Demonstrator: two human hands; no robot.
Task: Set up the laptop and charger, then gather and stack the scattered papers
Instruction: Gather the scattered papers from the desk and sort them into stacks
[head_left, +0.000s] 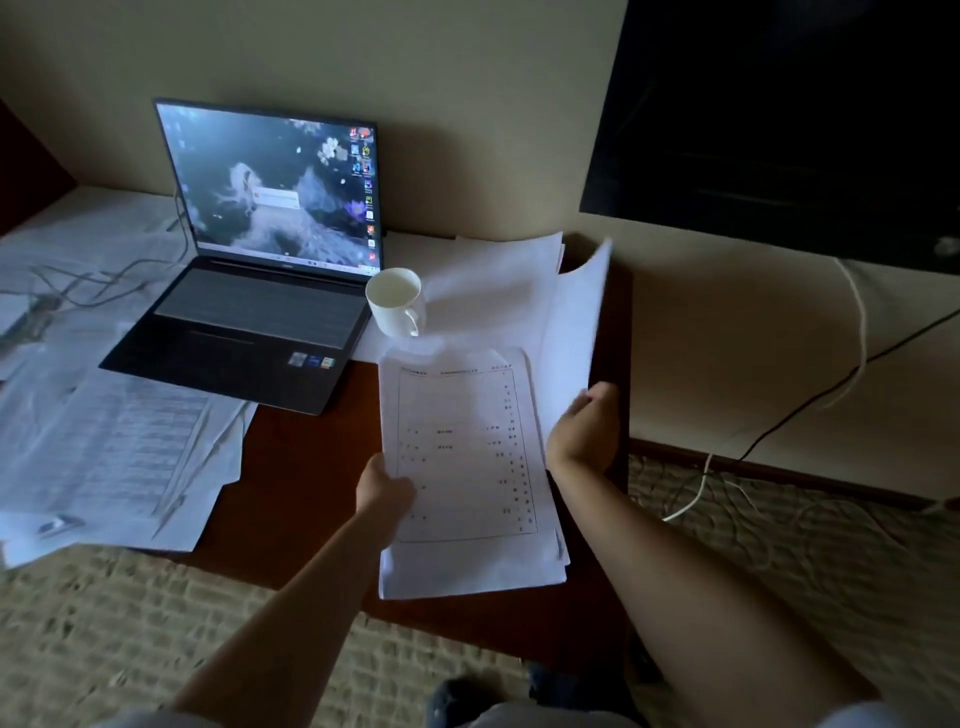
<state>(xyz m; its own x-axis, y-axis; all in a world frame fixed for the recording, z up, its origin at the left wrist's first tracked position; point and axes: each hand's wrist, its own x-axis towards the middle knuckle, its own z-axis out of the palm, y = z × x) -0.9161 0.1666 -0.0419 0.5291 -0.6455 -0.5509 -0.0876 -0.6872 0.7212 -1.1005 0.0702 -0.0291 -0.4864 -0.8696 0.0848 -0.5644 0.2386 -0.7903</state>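
My left hand (385, 488) pinches the stack of papers (467, 467) at its edge, just in front of the cup (396, 301), to keep it together. My right hand (584, 431) holds a loose sheet (576, 322), fingers curled on it, ready to add it on top. More papers (114, 447) lie left of the open laptop (260, 260).

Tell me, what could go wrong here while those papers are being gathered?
The right hand swings a loose sheet up close to the white cup; a brush might tip it toward the laptop. The stack, held by the left hand at one edge, could slide apart.
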